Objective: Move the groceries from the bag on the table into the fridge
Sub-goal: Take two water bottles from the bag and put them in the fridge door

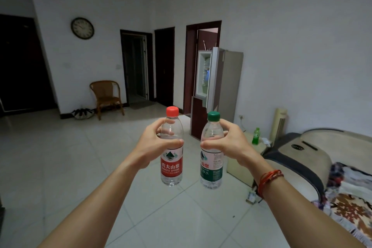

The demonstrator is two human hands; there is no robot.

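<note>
My left hand grips a clear water bottle with a red cap and red label upright by its upper body. My right hand grips a second clear water bottle with a green cap and green label, also upright. Both are held out in front of me over the tiled floor. Across the room stands the grey fridge against the right wall, its upper door swung open, with items on the door shelves. The bag and the table are out of view.
A bed with a patterned blanket fills the right side. A small beige cabinet beside it carries a green bottle. A wicker chair stands at the far wall near dark doorways. Pale tiled floor lies between me and the fridge.
</note>
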